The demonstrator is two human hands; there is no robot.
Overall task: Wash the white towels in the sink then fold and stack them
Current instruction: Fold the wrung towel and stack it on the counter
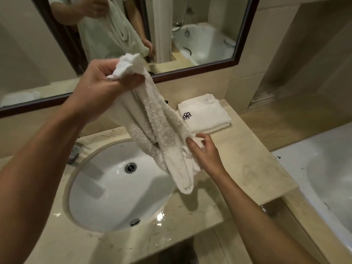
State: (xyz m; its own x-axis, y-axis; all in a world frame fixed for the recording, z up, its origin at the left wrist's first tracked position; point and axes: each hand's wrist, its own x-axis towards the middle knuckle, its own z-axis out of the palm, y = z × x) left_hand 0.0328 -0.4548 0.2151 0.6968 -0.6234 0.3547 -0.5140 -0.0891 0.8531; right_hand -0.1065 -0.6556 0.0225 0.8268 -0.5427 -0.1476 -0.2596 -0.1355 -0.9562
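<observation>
A: Where is the white towel (160,134)?
B: Raised above the sink (114,187) — left hand (101,86) grips its bunched top, fingers curled; right hand (204,151) pinches a lower edge, fingertips partly hidden in pile.
A: And the folded towel (204,116)?
B: At the bench's (247,164) rear right edge; tap mostly hidden behind the left forearm.

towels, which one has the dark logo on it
The folded towel on the counter by the wall; the hanging towel held over the sink shows none.

Held towel (162,130) above sink (114,197); folded towel (204,113) right on counter (247,164)
</observation>
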